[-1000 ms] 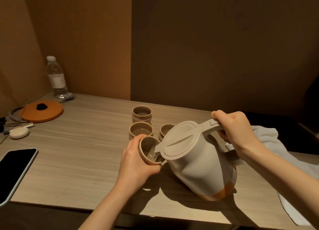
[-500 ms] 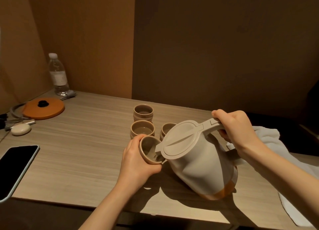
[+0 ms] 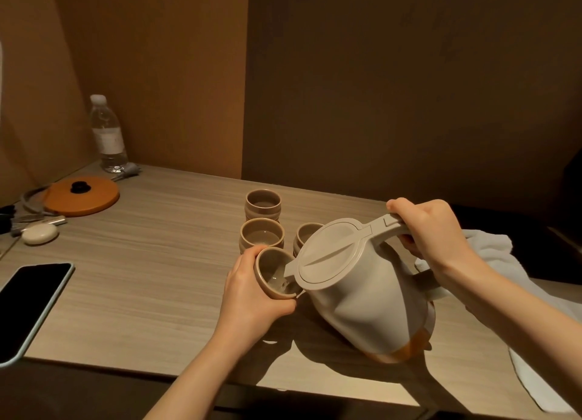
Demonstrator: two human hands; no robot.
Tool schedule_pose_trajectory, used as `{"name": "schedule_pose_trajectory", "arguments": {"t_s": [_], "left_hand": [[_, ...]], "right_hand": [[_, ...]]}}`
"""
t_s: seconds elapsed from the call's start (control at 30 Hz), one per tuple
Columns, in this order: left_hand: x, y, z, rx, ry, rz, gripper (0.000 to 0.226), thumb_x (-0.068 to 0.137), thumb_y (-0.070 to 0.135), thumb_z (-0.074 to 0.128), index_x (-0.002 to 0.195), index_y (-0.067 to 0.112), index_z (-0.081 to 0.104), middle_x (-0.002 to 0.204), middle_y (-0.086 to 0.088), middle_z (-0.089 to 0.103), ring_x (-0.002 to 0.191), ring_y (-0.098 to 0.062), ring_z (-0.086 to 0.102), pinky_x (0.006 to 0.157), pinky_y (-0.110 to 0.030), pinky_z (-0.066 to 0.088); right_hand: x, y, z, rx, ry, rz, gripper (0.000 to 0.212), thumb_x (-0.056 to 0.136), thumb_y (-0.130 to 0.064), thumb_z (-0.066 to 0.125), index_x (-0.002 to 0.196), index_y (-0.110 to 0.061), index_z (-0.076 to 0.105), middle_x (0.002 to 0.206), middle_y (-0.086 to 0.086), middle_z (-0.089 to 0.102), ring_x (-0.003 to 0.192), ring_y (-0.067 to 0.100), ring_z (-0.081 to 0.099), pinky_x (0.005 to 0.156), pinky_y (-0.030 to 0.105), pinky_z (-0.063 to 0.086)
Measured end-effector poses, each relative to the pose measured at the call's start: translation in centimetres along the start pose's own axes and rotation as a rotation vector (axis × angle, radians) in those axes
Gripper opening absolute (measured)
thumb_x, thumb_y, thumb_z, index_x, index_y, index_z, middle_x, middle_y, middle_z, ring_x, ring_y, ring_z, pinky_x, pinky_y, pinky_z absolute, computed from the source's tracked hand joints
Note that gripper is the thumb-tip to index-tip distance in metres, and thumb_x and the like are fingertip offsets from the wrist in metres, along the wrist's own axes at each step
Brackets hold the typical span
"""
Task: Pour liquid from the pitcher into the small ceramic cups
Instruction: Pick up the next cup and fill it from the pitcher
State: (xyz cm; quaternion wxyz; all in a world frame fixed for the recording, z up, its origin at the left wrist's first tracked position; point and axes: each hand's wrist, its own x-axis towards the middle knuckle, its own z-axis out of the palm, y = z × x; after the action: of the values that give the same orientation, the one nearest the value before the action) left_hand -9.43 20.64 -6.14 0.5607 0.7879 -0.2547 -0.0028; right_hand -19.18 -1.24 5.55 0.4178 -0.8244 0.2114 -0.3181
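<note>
My right hand (image 3: 433, 230) grips the handle of a beige lidded pitcher (image 3: 362, 297), which is tilted to the left with its spout over a small ceramic cup (image 3: 272, 276). My left hand (image 3: 252, 297) holds that cup, tilted toward the spout, with a little liquid inside. Behind it on the table stand three more small beige cups: one at the back (image 3: 263, 204), one in the middle (image 3: 261, 235) and one on the right (image 3: 305, 234), partly hidden by the pitcher lid.
A wooden table (image 3: 157, 262) carries a black phone (image 3: 30, 306) at the left edge, an orange lid (image 3: 82, 196), a water bottle (image 3: 107, 136), a small white oval object (image 3: 40, 234) and a white cloth (image 3: 516, 281) at the right. Walls close behind.
Pitcher, cup and both hands keep almost the same pose; only the camera view has shifted slightly.
</note>
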Motion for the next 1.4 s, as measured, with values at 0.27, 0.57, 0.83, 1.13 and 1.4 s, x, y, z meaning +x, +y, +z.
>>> {"name": "schedule_pose_trajectory", "arguments": {"t_s": [0.27,0.57,0.83,1.13,1.4], "left_hand": [[0.0,-0.1,0.1,-0.008,0.001,-0.017,0.087,0.046,0.021,0.089,0.120,0.035,0.047,0.114,0.011,0.057,0.109,-0.012,0.053,0.092,-0.038,0.050],[0.0,-0.2,0.1,-0.017,-0.003,-0.032,0.089,0.046,0.019,0.089,0.124,0.031,0.048,0.116,0.009,0.057,0.111,-0.013,0.053,0.093,-0.039,0.050],[-0.1,-0.2,-0.1,-0.032,0.000,-0.042,0.088,0.046,0.018,0.089,0.124,0.029,0.049,0.117,0.008,0.059,0.110,-0.012,0.054,0.093,-0.038,0.050],[-0.2,-0.2,-0.1,-0.041,0.011,-0.039,0.085,0.045,0.018,0.089,0.120,0.029,0.050,0.113,0.009,0.060,0.108,-0.011,0.055,0.091,-0.038,0.050],[-0.3,-0.5,0.0,-0.049,0.012,-0.044,0.084,0.044,0.020,0.088,0.118,0.033,0.050,0.112,0.011,0.059,0.106,-0.010,0.055,0.090,-0.036,0.050]], "right_hand": [[0.1,0.0,0.0,-0.025,0.004,0.003,0.048,0.068,-0.049,0.052,0.037,-0.012,0.052,0.038,0.003,0.043,0.040,0.011,0.042,0.052,0.032,0.037],[0.0,-0.3,0.1,-0.014,-0.003,-0.002,0.048,0.075,-0.042,0.054,0.036,-0.014,0.051,0.039,0.002,0.043,0.041,0.010,0.042,0.053,0.032,0.037],[0.1,-0.6,0.3,-0.012,0.009,-0.016,0.050,0.082,-0.031,0.057,0.036,-0.012,0.049,0.038,0.004,0.041,0.042,0.014,0.040,0.052,0.031,0.035],[0.0,-0.8,0.5,-0.008,-0.009,-0.013,0.049,0.083,-0.031,0.057,0.039,-0.010,0.052,0.041,0.006,0.044,0.043,0.014,0.041,0.051,0.030,0.035],[0.0,-1.0,0.4,-0.003,-0.018,-0.006,0.051,0.084,-0.030,0.057,0.035,-0.015,0.051,0.038,0.002,0.043,0.041,0.012,0.040,0.050,0.029,0.035]]}}
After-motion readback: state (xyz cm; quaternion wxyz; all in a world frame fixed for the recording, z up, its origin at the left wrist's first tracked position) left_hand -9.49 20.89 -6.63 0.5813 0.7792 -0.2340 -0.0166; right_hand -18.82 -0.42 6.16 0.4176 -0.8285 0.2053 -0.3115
